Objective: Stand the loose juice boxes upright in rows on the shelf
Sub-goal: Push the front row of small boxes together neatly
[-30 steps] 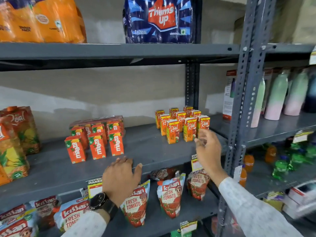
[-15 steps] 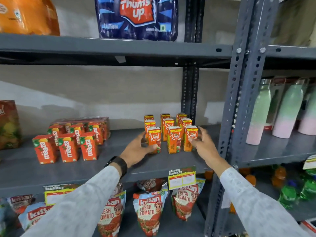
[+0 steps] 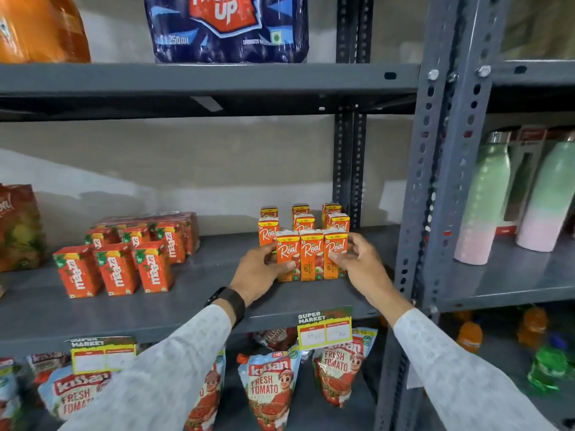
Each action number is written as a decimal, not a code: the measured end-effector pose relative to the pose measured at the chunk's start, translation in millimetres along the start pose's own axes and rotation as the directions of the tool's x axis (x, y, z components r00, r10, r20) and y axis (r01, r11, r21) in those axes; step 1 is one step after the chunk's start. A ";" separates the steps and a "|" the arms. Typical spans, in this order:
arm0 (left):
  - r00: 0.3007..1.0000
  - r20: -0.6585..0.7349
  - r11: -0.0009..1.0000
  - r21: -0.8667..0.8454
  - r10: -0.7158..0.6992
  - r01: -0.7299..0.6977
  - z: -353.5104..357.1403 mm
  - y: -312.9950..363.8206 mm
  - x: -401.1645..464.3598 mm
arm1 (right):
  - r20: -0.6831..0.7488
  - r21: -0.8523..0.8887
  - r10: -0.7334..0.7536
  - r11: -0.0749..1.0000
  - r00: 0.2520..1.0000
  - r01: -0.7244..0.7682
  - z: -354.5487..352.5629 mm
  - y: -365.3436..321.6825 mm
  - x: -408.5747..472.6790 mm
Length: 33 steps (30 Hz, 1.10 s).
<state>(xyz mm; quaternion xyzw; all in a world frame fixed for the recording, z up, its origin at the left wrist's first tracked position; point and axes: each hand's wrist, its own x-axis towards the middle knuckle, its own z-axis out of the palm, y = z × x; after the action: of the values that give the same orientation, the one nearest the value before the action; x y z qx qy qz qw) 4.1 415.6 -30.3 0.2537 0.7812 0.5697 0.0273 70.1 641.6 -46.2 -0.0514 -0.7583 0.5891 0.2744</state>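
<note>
Both hands are at the front row of Real juice boxes, three cartons standing upright side by side near the right end of the middle shelf, a little back from its front edge. The left hand presses its thumb and fingers against the outer face of the leftmost carton; the right hand cups the rightmost carton, fingertips on its front face. Each grip is narrow and pushing inward, so the row is squeezed between the two hands rather than lifted.

Behind it stand two more rows of the same cartons, upright but spaced more loosely, reaching back toward the rear upright post. Toward the left part of the shelf, well apart, the Maaza boxes already stand in rows.

The step in hand looks like squaring up the front row, closing gaps and lining the faces. Next the back rows probably need the same tightening, which calls for reaching over the front cartons without toppling them, since they are light and narrow-based.
</note>
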 end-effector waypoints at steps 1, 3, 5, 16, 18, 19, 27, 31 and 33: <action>1.000 0.000 1.000 0.016 0.002 -0.002 -0.4 1.1 -1.7 | 0.006 -0.001 0.000 1.000 1.000 0.000 -0.5 -1.2 -1.0; 1.000 0.005 0.998 0.057 0.009 -0.009 -2.5 3.8 -6.2 | 0.022 0.006 0.004 1.000 1.000 -0.004 -1.1 -3.9 -4.4; 1.000 0.017 0.997 0.076 0.019 -0.020 -4.2 4.6 -12.9 | 0.030 0.003 -0.009 1.000 1.000 0.009 -1.9 -6.2 -10.5; 0.997 -0.003 0.990 0.120 0.074 -0.073 -9.9 -1.2 -57.6 | 0.034 -0.029 -0.070 0.997 0.997 0.071 -7.9 -8.2 -55.0; 0.997 -0.014 0.991 0.114 0.073 -0.071 -8.4 -1.5 -60.1 | 0.033 -0.031 -0.070 0.997 0.997 0.071 -7.6 -9.5 -57.4; 0.997 -0.019 0.991 0.110 0.072 -0.070 -7.6 -1.5 -61.3 | 0.029 -0.029 -0.070 0.997 0.997 0.071 -7.0 -9.6 -57.9; 0.994 -0.076 0.988 0.140 0.073 -0.062 -3.4 4.3 -65.1 | -0.025 -0.054 -0.082 0.995 0.996 0.081 1.6 -11.3 -59.1; 0.995 -0.070 0.990 0.125 0.072 -0.063 -3.2 6.7 -67.7 | -0.021 -0.075 -0.069 0.995 0.997 0.067 1.7 -12.1 -63.0; 0.995 -0.062 0.992 0.102 0.076 -0.070 -3.9 7.6 -69.3 | -0.016 -0.089 -0.065 0.994 0.998 0.063 2.6 -15.6 -69.6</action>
<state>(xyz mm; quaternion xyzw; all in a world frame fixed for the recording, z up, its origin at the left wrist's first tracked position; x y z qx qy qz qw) 65.9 384.3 -39.1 0.2643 0.7994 0.5387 -0.0318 131.4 606.6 -57.0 -0.0448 -0.7822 0.5455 0.2977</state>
